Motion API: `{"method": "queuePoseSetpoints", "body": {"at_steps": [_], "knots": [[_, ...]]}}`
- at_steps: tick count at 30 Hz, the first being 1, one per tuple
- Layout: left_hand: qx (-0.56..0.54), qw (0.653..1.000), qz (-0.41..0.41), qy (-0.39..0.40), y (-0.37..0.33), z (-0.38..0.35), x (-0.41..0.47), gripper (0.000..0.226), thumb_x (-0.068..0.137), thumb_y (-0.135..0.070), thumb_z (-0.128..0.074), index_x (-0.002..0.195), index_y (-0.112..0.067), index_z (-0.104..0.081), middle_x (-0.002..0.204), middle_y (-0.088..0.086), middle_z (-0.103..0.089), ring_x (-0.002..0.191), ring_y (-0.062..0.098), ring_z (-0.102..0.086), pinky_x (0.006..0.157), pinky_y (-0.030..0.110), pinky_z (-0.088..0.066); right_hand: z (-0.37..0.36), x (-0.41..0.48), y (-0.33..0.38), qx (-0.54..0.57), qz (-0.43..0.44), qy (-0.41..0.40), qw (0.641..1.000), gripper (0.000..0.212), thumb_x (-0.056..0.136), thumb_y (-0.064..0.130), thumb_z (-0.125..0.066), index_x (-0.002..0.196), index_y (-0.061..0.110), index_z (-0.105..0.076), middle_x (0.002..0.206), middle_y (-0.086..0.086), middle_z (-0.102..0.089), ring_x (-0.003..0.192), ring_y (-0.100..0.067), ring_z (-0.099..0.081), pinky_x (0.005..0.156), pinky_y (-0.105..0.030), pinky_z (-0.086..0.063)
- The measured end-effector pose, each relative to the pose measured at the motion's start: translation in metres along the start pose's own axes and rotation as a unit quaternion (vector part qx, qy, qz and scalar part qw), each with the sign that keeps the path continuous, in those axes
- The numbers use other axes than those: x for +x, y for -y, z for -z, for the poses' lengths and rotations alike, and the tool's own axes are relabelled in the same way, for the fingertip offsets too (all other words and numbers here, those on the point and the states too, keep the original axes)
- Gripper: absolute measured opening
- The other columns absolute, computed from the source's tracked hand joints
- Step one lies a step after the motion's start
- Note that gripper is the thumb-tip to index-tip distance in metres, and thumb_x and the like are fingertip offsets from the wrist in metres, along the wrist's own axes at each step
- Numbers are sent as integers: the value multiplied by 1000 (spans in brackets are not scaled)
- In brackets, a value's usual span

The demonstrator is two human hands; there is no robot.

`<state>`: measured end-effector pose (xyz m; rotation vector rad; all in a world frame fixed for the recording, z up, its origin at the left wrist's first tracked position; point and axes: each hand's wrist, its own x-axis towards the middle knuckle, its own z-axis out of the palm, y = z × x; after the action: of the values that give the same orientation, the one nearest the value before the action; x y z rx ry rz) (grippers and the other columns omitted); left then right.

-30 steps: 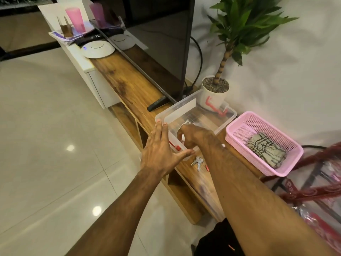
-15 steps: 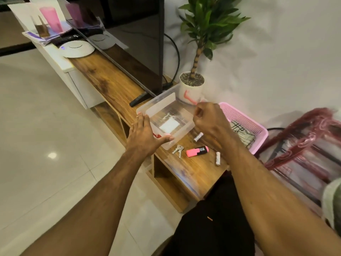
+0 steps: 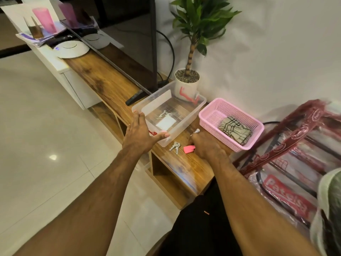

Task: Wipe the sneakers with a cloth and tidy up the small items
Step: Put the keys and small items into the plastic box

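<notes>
So, the person's left hand (image 3: 142, 133) lies flat on the near-left corner of the clear box (image 3: 191, 111). Its fingers are straight along the rim and the thumb is stretched along the near wall, so nothing is clenched there. The right hand (image 3: 206, 146) is knuckles-up on the wooden shelf (image 3: 103, 76) just right of the box, fingers curled down over one end of a pink highlighter (image 3: 188, 149). A small white tube (image 3: 196, 131) pokes out past the fingers, but honestly I can't tell if it's actually gripping either one. The keys (image 3: 175, 145) lie loose on the shelf between the two hands, by the box's near corner. Further right sits a pink basket (image 3: 208, 115) with a folded checked cloth (image 3: 235, 131) inside. A potted plant (image 3: 187, 84) stands just behind the box.
</notes>
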<state>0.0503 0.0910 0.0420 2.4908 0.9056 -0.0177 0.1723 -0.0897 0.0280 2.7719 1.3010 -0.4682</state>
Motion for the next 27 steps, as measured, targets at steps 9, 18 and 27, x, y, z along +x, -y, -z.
{"method": "queuePoseSetpoints", "body": {"at_steps": [9,18,27], "knots": [[0,1000,5,5,-3,2,0,127,56,-81,-46,156,-18,1,163,5,7,149,33,-9,113,53,-27,-14,-5,-10,83,19,-132,988,33,90,21,-62,122,14,-60,118,-4,-60,100,-22,-59,88,-39,-48],[-45,999,0,-15,-1,-2,-4,125,60,-80,-54,155,-19,-1,164,2,7,149,30,-11,112,53,-30,59,21,30,282,-1,-345,895,36,85,21,-71,120,11,-65,111,-6,-66,94,-18,-60,84,-33,-52],[-74,996,-18,-41,7,-9,-6,124,58,-88,-44,155,-26,3,163,-4,7,150,23,-5,116,49,-28,75,98,82,331,-86,-90,935,18,77,20,-81,85,7,-71,78,-5,-69,65,-16,-69,63,-32,-60]]}}
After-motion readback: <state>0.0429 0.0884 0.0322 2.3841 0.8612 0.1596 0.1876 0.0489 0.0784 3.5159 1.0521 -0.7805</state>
